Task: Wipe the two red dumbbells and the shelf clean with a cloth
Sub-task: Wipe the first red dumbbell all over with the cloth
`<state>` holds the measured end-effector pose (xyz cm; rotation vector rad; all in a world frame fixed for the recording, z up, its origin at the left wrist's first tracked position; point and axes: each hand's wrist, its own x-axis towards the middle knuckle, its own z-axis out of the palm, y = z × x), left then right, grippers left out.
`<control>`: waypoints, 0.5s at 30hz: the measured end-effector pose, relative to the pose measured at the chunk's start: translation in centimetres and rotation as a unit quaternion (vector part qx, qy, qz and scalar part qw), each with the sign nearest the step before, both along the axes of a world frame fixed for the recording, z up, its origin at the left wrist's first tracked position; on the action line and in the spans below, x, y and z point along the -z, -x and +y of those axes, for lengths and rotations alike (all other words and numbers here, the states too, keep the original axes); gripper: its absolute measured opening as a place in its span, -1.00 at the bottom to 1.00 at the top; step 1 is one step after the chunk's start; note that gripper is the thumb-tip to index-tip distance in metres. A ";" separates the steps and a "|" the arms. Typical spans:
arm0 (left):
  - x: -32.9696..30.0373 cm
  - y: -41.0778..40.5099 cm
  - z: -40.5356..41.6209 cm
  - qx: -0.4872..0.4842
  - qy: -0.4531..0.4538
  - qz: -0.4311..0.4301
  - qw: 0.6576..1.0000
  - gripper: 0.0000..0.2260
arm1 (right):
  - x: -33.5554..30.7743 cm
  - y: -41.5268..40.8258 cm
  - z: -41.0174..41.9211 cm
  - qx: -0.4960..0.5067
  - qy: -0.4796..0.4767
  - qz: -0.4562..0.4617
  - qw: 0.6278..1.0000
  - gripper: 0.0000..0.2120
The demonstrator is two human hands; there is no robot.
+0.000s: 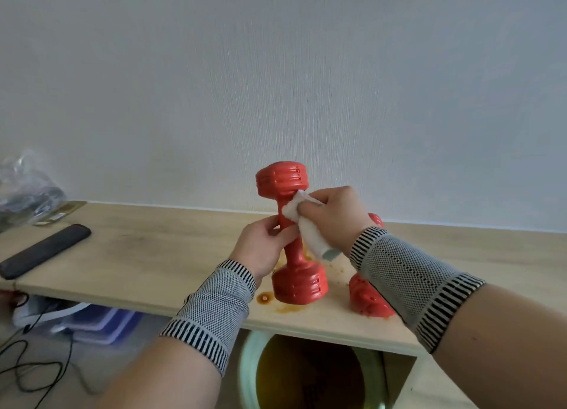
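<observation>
The left hand (264, 249) is gripping the handle of the upright red dumbbell (291, 234), which is standing on end on the shelf (153, 255) among brown stains (265, 298). The right hand (331, 215) is pinching the cloth (306, 224) against that handle. The second dumbbell (368, 298) is lying just beside it. Rigid, probably heavy and smooth, the dumbbell seems best held at the narrow handle; the cloth is soft.

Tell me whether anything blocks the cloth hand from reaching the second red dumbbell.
Nothing visible does. The right hand presses the cloth on the upright dumbbell; the second dumbbell lies directly beneath that forearm, partly hidden by it, on the stained shelf.
</observation>
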<state>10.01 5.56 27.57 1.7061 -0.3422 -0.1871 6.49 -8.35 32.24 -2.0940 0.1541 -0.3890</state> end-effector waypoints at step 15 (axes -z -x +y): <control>1.7 -2.8 1.0 -0.020 0.052 -0.019 0.998 -0.89 | 1.3 -1.1 -0.1 -0.081 0.240 0.062 0.965 -0.84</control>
